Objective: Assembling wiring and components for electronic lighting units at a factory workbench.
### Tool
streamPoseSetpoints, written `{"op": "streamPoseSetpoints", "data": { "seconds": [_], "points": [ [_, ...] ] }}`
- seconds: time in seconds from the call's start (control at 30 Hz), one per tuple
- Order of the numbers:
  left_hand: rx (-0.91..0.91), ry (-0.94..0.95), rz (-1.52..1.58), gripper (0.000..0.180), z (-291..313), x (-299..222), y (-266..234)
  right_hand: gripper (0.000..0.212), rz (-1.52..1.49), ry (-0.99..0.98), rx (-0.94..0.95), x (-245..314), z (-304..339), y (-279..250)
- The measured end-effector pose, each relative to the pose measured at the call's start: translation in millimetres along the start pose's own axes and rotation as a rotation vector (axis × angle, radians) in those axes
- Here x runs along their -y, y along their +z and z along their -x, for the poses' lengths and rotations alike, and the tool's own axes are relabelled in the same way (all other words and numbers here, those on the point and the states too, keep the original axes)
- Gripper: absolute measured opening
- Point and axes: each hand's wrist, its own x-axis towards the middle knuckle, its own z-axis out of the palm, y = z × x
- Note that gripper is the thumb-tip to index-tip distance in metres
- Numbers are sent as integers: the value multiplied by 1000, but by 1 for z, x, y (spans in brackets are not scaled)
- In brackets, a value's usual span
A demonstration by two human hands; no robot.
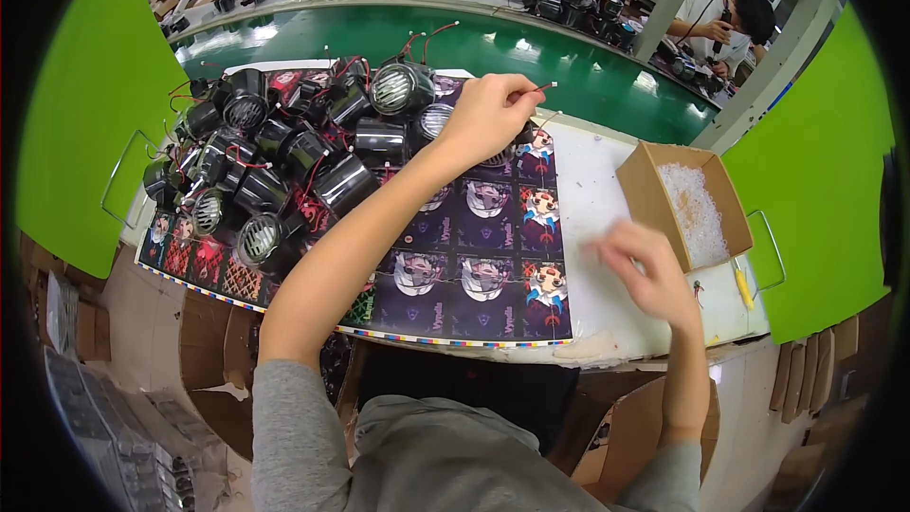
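My left hand [488, 118] is closed at the far edge of the printed sheet, with a red wire [544, 88] ending in a small white plug sticking out of its fingertips. Just under that hand sits a round black housing [498, 159] with a slatted front, partly covered by it. My right hand [645, 270] hovers over the white tabletop beside the cardboard box, fingers curled in and fingertips blurred; anything in them is too small to make out. Left of my left forearm lies a pile of black cylindrical housings [275, 137], several with clear slatted grilles and red wires.
An open cardboard box [649, 199] holds small clear plastic pieces [690, 204]. Near the table's right edge lies a yellow-handled tool [743, 286]. The dark printed sheet [445, 318] covers much of the table. Beyond runs a green conveyor [531, 57]; a co-worker [711, 28] sits across it.
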Motion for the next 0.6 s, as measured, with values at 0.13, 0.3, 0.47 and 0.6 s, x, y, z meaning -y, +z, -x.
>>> {"op": "streamPoseSetpoints", "data": {
  "seconds": [0.13,0.3,0.47,0.6],
  "points": [
    [-21,-20,54,23,5,0,2,15,5,106,-101,-32,-60,37],
    [-51,-62,153,20,12,-2,3,19,237,113,-327,-44,-101,60],
    [-156,-69,456,19,17,2,0,21,276,105,-322,-51,-115,76],
    [-135,-111,483,19,20,-9,-17,17,158,83,-335,-53,-110,73]
  ]
}}
